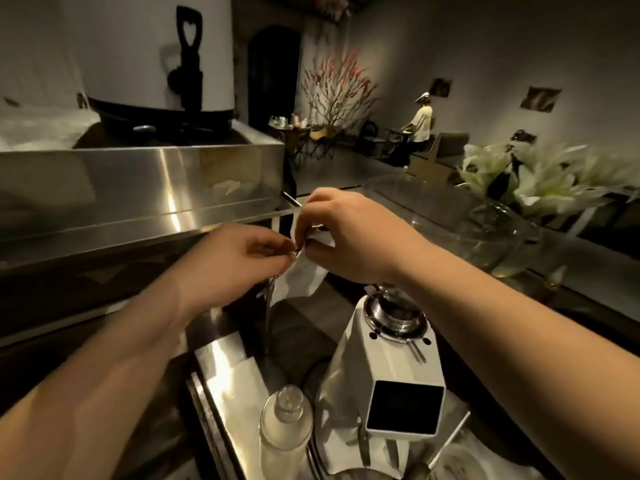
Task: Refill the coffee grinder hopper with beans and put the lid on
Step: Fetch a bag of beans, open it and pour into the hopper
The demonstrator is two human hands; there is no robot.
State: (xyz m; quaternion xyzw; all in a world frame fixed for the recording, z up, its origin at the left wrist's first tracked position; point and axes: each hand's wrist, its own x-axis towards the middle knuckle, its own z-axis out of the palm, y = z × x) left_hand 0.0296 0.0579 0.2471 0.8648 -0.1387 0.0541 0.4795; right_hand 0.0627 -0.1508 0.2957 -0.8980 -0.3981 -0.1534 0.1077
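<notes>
Both hands meet above the worktop (221, 355) with a small white bag (300, 276) pinched between them. The left hand (239, 263) grips the bag's top edge between thumb and curled fingers; the right hand (349, 237) holds the same top from the other side, fingers bent down over it and thumb underneath. The bag hangs below the fingertips, crumpled, and whether its mouth is open cannot be told.

Below the right wrist stands the white coffee grinder (391, 368), its round metal throat (396, 318) facing up, just under the forearm. The bag hangs up and to the left of this opening, apart from it. A dark square panel shows on the grinder's near face.

Near the left forearm, low down, a clear glass bottle (285, 431) stands just beside the grinder's base. Beyond the left hand runs a long steel box (145, 178) carrying a white urn (156, 53). Past the right hand sits a glass vase (498, 237) of white flowers (540, 178).
</notes>
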